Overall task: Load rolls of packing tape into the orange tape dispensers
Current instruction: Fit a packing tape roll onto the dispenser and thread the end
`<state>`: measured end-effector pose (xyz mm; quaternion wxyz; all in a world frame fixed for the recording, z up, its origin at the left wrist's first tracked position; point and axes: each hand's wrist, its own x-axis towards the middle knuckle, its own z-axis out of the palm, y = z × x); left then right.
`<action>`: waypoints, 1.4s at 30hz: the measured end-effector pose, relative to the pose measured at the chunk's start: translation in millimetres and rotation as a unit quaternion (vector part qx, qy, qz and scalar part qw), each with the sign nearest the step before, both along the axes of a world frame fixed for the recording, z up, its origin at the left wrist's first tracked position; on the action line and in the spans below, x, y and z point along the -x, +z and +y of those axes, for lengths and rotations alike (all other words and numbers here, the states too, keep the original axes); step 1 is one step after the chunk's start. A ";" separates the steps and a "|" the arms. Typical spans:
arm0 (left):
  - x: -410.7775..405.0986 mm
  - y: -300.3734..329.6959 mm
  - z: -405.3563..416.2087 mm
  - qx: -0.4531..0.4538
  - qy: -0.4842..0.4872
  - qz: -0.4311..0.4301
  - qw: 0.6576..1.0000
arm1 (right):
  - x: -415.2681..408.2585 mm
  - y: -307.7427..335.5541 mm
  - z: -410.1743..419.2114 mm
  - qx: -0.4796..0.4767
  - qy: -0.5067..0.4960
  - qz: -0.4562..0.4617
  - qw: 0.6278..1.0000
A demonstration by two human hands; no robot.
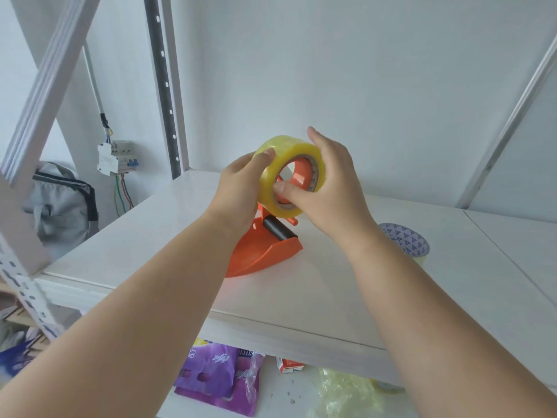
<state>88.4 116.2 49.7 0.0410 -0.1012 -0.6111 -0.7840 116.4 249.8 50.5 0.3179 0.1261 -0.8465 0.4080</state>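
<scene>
Item: orange tape dispenser (265, 254), taken as landmark. Stood upright on the white shelf board (144, 236), curved base toward the viewer, black roller (278, 229) low on the frame.

Tape roll (291, 173): yellowish, clear, on edge at the dispenser's top, round the orange hub (301, 173), which showed through the core. Whether fully seated or only part way on: could not be told.

Left hand (241, 191): on the dispenser's left, fingers curled, thumb laid across the roll's outer band; gripped the roll, and perhaps the frame behind it, hidden.

Right hand (328, 191): on the dispenser's right, palm and fingers wrapped over the roll's far rim, thumb hooked at the core's lower edge; clasped the roll.

Second roll (405, 241): printed with blue triangles, flat on the board to the dispenser's right, near, mostly behind the right forearm.

Below the dispenser's shelf: purple packets (217, 378), crumpled clear wrap (346, 393). Left of the dispenser, beyond the shelf: grey bag (60, 203), breaker box with wires (116, 158).

Step in hand, judged: seating the roll on the hub. Next move, judged: square sideways push until flush, then loose end found and drawn down over the black roller; frame to be steadied against tipping.
</scene>
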 end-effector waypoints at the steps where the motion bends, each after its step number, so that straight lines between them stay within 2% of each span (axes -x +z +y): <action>1: 1.7 0.1 0.9 -0.001 -0.005 0.001 1.000 | 2.0 -0.2 5.0 0.001 -0.010 -0.009 1.000; 4: 4.5 2.5 -1.6 0.018 -0.015 -0.003 1.000 | 6.8 -2.8 17.7 -0.005 -0.030 -0.026 0.999; 8: 7.0 3.8 -8.0 0.044 -0.015 -0.007 0.999 | 10.6 -4.8 20.5 0.010 0.000 -0.051 0.999; 17: 16.5 9.5 -31.0 0.122 0.025 -0.035 0.992 | 15.0 0.4 4.9 -0.064 0.028 0.004 0.998; 23: 22.6 -3.0 -53.0 0.148 0.055 -0.047 0.986 | 15.4 -0.1 -13.2 -0.045 0.043 0.002 0.998; 34: 35.3 -5.0 -71.9 0.203 0.035 -0.055 0.977 | 10.1 -2.7 -24.9 -0.045 0.031 0.015 0.998; 39: 39.7 -3.4 -79.2 0.268 0.029 -0.062 0.961 | 7.9 -11.2 -25.7 -0.037 0.027 0.027 0.999; 42: 44.2 -10.8 -87.2 0.282 0.018 -0.039 0.958 | 9.2 -11.7 -29.8 -0.048 0.025 0.042 0.998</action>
